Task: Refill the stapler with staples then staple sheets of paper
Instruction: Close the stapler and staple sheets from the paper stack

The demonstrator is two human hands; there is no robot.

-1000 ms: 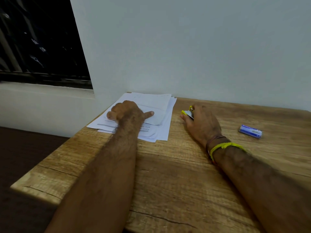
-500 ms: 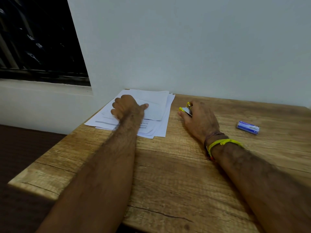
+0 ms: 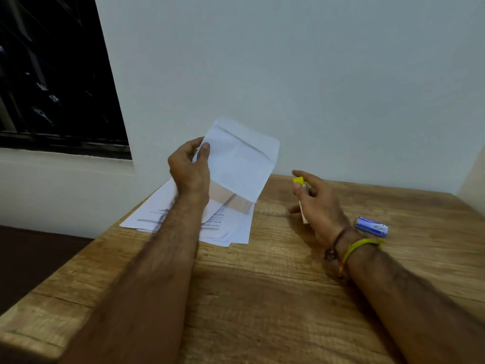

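From the head camera, the left hand [image 3: 189, 171] had lifted sheets [image 3: 240, 164] off the pile [image 3: 231, 229], fingers pinching one edge. The right hand [image 3: 319, 203] had raised the stapler [image 3: 300, 182] off the desk [image 3: 275, 298], fingers curled round it: stapling looked imminent. The staple box [image 3: 371, 226] lay beside the right wrist, obstructing nothing.

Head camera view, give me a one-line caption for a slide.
Left hand lifts folded paper sheets above the paper stack while the right hand holds a yellow stapler over the wooden table.
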